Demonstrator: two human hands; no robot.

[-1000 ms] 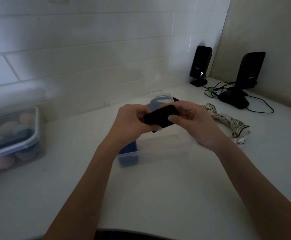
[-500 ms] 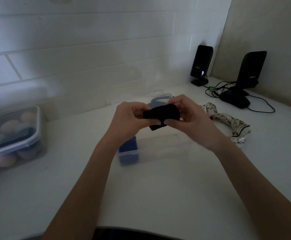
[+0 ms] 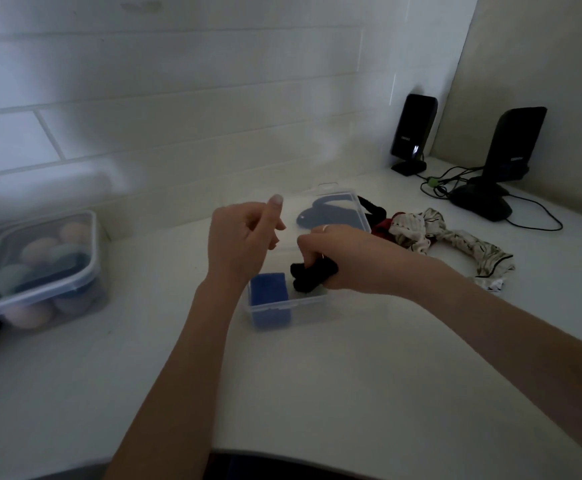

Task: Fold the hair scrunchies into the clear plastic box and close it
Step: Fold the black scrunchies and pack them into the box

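Note:
The clear plastic box (image 3: 303, 306) stands open on the white counter, its lid (image 3: 331, 206) tilted back behind it. A folded blue scrunchie (image 3: 269, 289) fills the box's left end. My right hand (image 3: 348, 261) is shut on a folded black scrunchie (image 3: 308, 277) and holds it down inside the box, beside the blue one. My left hand (image 3: 244, 244) hovers over the box's left side, fingers apart, holding nothing. Behind and to the right of the box lie a dark red scrunchie (image 3: 384, 226), a black one (image 3: 372, 207) and a white patterned one (image 3: 455, 244).
A lidded clear tub (image 3: 36, 268) of pastel round things stands at the left by the tiled wall. Two black speakers (image 3: 412, 133) (image 3: 504, 157) with cables (image 3: 539, 216) occupy the back right corner. The counter's front edge runs just below my forearms.
Both hands held the black scrunchie above the box before. Now my right hand has lowered it into the box, and my left hand has let go and lifted away.

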